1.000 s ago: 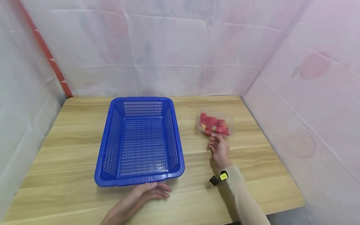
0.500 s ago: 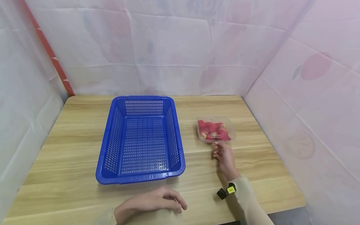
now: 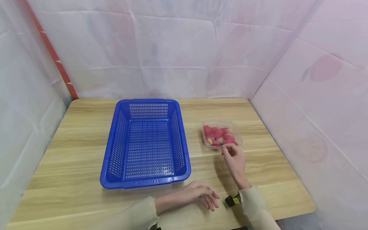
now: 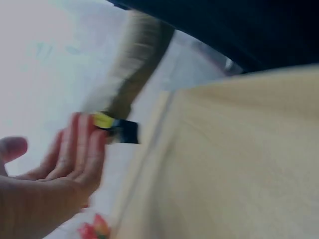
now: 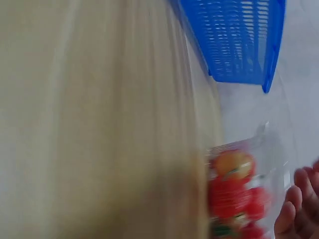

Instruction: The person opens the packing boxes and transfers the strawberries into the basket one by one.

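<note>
A clear plastic box [image 3: 238, 135] of red and yellowish round fruits [image 5: 229, 194] sits on the right side of the table. My right hand [image 3: 236, 161] is at the box's front edge, thumb and forefinger curled close together. Beside the box's rim, the right wrist view shows bent fingertips [image 5: 294, 196]; I cannot tell whether they pinch the rim. Nearer the front, my left hand [image 3: 198, 194] hovers over the table, holding nothing, its fingers loosely extended toward the right. In the left wrist view the same left hand [image 4: 65, 169] has its fingers spread slightly apart from the thumb.
A large blue perforated plastic basket [image 3: 148, 148] stands left of the box, with nothing inside. The wooden table [image 3: 69, 153] is bordered by pale printed sheets [image 3: 178, 48] at the back and sides. A black and yellow band [image 3: 233, 200] is on the right wrist.
My left hand has left the basket's front rim and moved right. The box has slid a little toward me along with my right hand, whose thumb and forefinger now sit higher over its edge.
</note>
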`<action>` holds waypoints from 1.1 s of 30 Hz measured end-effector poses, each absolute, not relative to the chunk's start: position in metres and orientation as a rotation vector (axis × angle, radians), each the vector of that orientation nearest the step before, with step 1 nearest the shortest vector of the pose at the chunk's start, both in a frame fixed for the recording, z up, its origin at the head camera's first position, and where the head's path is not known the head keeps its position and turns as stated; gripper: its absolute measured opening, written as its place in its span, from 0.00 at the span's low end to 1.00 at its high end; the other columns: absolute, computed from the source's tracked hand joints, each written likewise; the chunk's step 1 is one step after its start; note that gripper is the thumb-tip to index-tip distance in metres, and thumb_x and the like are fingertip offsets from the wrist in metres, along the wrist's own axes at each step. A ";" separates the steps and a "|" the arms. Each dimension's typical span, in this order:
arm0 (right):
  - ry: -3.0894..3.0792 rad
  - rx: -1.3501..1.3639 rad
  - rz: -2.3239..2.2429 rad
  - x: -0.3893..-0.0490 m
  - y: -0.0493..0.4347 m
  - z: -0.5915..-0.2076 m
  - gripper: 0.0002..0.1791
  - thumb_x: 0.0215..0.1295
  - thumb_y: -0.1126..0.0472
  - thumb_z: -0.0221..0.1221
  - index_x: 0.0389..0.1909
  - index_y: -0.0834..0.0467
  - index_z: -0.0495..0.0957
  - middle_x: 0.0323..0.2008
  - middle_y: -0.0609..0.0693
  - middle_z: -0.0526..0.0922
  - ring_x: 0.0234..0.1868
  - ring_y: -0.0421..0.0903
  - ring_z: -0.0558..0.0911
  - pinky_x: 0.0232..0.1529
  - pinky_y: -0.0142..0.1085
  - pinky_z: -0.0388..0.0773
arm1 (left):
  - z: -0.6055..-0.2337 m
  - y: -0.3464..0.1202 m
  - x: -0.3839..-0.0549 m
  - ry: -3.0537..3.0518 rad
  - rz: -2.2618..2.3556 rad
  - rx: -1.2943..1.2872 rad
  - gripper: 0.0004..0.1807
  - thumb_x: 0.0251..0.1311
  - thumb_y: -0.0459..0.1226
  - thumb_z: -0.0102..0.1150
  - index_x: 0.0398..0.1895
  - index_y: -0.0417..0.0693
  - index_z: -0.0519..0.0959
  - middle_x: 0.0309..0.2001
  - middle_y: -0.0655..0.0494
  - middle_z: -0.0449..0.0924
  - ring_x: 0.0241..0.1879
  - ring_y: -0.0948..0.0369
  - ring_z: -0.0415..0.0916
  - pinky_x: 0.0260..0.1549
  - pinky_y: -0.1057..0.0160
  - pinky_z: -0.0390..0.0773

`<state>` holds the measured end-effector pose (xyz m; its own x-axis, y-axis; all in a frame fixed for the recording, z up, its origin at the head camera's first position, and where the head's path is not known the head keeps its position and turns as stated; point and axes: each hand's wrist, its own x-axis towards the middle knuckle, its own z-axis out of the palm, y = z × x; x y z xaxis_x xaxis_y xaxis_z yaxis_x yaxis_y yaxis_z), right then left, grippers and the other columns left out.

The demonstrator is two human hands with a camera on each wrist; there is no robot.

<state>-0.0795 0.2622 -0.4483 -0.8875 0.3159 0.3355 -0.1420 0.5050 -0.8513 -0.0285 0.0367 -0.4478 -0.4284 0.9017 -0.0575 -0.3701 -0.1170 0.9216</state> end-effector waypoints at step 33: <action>-2.437 0.583 0.326 -0.107 0.244 -0.451 0.12 0.44 0.71 0.71 0.30 0.60 0.80 0.24 0.51 0.78 0.20 0.51 0.78 0.15 0.43 0.71 | -0.500 0.160 -0.081 1.803 2.423 -0.291 0.16 0.68 0.35 0.44 0.52 0.52 0.78 0.48 0.58 0.81 0.47 0.61 0.76 0.48 0.58 0.74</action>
